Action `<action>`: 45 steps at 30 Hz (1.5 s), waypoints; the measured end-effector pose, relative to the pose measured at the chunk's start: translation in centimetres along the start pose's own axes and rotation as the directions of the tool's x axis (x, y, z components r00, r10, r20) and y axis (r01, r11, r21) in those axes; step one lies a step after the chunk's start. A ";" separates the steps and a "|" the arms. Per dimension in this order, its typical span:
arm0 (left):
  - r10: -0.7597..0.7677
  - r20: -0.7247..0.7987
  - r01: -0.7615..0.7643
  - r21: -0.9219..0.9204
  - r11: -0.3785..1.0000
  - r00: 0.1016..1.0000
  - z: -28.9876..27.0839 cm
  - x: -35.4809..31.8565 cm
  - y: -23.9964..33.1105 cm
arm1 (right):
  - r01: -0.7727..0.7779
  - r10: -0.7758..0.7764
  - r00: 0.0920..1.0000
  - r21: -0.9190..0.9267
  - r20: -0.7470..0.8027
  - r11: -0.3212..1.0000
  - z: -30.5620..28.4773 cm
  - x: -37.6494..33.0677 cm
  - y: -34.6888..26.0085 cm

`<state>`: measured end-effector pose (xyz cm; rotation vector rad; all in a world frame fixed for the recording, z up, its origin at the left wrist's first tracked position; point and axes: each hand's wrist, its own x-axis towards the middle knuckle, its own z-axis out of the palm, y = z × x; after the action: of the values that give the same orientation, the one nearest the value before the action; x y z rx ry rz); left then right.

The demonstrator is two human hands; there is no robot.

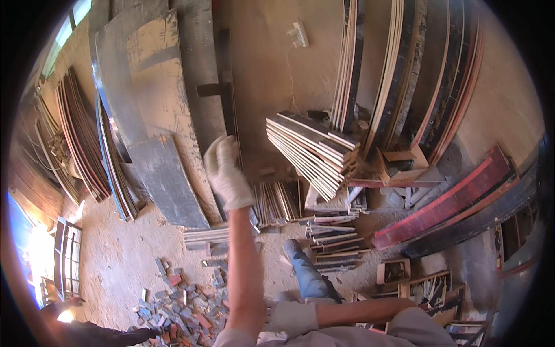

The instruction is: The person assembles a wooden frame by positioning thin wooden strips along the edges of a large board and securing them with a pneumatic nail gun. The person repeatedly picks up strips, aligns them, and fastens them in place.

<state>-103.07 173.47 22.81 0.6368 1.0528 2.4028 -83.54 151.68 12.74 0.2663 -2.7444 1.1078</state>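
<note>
My left hand (225, 176), in a pale knit glove, is raised in front of the leaning boards. Its fingers point upward, a little bent and slightly blurred, and nothing shows in them. Behind it lean large worn panels (159, 104), dark and tan. My right hand (289, 318), also gloved, lies across my body beside my left forearm, close to the elbow. Its fingers are hidden behind that arm, so I cannot tell what they touch. Right of the raised hand rests a stack of dark-faced boards (312, 150) with pale edges.
Short wood offcuts (179, 312) lie heaped on the floor. Long strips (399, 75) lean on the wall beside a cardboard box (402, 165). Red boards (442, 199) lie at right. Cut strips (335, 240) are piled near my leg (309, 274). Another person's hand (72, 302) shows at lower left.
</note>
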 end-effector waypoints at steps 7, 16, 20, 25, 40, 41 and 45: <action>0.168 -0.128 -0.116 0.339 0.934 0.978 -9.0 10.1 -5.9 | -0.357 0.157 0.824 -0.284 -0.545 0.890 -26.2 -2.9 22.1; -0.170 -0.337 0.369 0.710 0.599 0.926 -10.6 6.2 -14.7 | -0.814 0.378 0.579 -0.486 -0.723 0.318 -65.0 -4.7 62.1; -0.182 -0.318 0.364 0.756 0.544 0.931 -9.0 5.8 -17.1 | -0.838 0.420 0.545 -0.472 -0.725 0.273 -73.6 -4.0 72.4; -0.150 -0.511 0.520 0.730 0.444 0.846 -6.9 3.4 -17.2 | -0.819 0.472 0.573 -0.499 -0.671 0.284 -74.2 2.2 76.5; 0.192 -0.706 0.514 0.649 0.561 0.682 -8.8 5.0 -18.9 | -0.832 0.456 0.555 -0.456 -0.696 0.317 -74.8 4.1 76.1; 0.385 -0.728 0.489 0.674 0.553 0.567 -10.2 4.2 -17.3 | -0.835 0.460 0.550 -0.446 -0.697 0.323 -74.4 3.9 76.2; 0.806 -0.568 0.655 0.675 0.340 0.167 -14.0 4.5 -10.0 | -0.840 0.450 0.541 -0.427 -0.710 0.336 -74.1 3.5 75.4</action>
<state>-112.53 174.27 7.83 -1.1549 3.2738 1.5679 -97.41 256.51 15.68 -1.2335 -2.5087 -0.0657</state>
